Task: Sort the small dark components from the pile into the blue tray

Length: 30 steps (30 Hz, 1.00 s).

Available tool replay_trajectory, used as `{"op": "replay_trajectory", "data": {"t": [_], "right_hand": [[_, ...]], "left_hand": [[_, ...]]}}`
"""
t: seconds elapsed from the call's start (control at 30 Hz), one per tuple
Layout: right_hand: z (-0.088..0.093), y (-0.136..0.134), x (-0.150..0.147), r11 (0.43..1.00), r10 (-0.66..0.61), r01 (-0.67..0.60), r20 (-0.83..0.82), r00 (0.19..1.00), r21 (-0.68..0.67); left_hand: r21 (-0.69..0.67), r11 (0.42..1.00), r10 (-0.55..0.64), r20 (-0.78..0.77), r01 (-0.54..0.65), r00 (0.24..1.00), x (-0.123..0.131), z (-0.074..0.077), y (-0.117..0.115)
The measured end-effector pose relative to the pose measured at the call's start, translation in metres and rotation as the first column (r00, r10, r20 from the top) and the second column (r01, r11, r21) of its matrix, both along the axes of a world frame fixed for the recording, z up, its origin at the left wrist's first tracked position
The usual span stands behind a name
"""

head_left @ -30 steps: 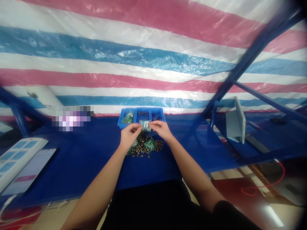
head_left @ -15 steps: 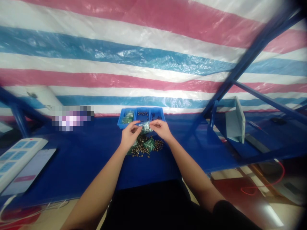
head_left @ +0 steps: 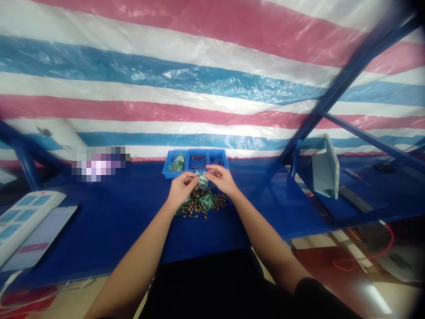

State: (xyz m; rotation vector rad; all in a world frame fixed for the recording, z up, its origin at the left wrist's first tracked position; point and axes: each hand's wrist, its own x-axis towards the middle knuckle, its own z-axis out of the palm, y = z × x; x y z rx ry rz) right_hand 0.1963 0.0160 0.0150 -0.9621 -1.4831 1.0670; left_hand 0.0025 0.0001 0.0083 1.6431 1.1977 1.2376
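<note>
A small clear plastic bag with green print (head_left: pixel 202 180) is pinched between my two hands, above the middle of the table. My left hand (head_left: pixel 182 188) grips its left edge with thumb and fingers. On the other side my right hand (head_left: pixel 222 178) holds its upper right edge. Under the hands lies a pile of small brass-coloured parts (head_left: pixel 193 209), with a green-printed bag (head_left: pixel 207 200) on top. Just behind the hands stands a blue tray (head_left: pixel 168 171) with three compartments. Green-printed bags (head_left: pixel 178 162) fill the left one; small dark parts (head_left: pixel 198 157) lie in the others.
The blue table (head_left: pixel 109 221) carries a white power strip (head_left: pixel 29 217) and a phone (head_left: pixel 43 241) at the left. A light-coloured stand (head_left: pixel 327 170) is at the right, beside blue metal frame bars (head_left: pixel 307 126). Striped sheeting hangs behind.
The bag between my hands has come down slightly and turned more face-on. My left hand's fingers have closed in around its edge, and my right hand has shifted a little.
</note>
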Motion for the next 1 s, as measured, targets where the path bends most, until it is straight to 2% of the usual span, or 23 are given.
{"op": "replay_trajectory", "data": {"t": [0.13, 0.3, 0.47, 0.6, 0.67, 0.77, 0.87, 1.0], "right_hand": [[-0.0019, 0.0014, -0.0006, 0.998, -0.016, 0.016, 0.007, 1.000, -0.056], [-0.0035, 0.0015, -0.0006, 0.998, -0.005, 0.005, 0.001, 1.000, -0.066], [-0.0011, 0.0013, -0.0007, 0.998, -0.036, 0.037, 0.016, 0.999, -0.042], [-0.0014, 0.0021, 0.0011, 0.998, -0.021, 0.022, 0.019, 1.000, -0.051], [-0.0026, 0.0027, 0.0016, 0.996, 0.018, -0.019, -0.008, 1.000, -0.086], [-0.0046, 0.0038, 0.0010, 0.991, 0.061, -0.067, -0.056, 0.997, -0.118], [-0.0053, 0.0051, 0.0004, 0.991, 0.025, -0.035, -0.076, 0.997, -0.126], [-0.0048, 0.0051, 0.0010, 0.994, -0.037, 0.032, -0.045, 0.998, -0.100]], "left_hand": [[-0.062, 0.997, 0.052, 0.077, -0.048, 0.996, -0.0001, 0.0029, 0.0016], [-0.092, 0.994, 0.074, 0.072, -0.067, 0.995, 0.0005, 0.0047, 0.0004], [-0.006, 0.996, 0.088, -0.008, -0.088, 0.996, -0.0019, 0.0043, 0.0003], [0.052, 0.988, 0.152, -0.076, -0.149, 0.985, -0.0037, 0.0015, 0.0022], [0.060, 0.982, 0.182, -0.066, -0.178, 0.981, -0.0035, -0.0001, 0.0034], [0.022, 0.987, 0.161, 0.025, -0.161, 0.987, -0.0022, -0.0005, 0.0039], [0.005, 0.994, 0.108, 0.108, -0.109, 0.988, -0.0017, 0.0026, 0.0020], [0.033, 0.988, 0.149, 0.053, -0.151, 0.987, -0.0020, 0.0068, -0.0009]]}}
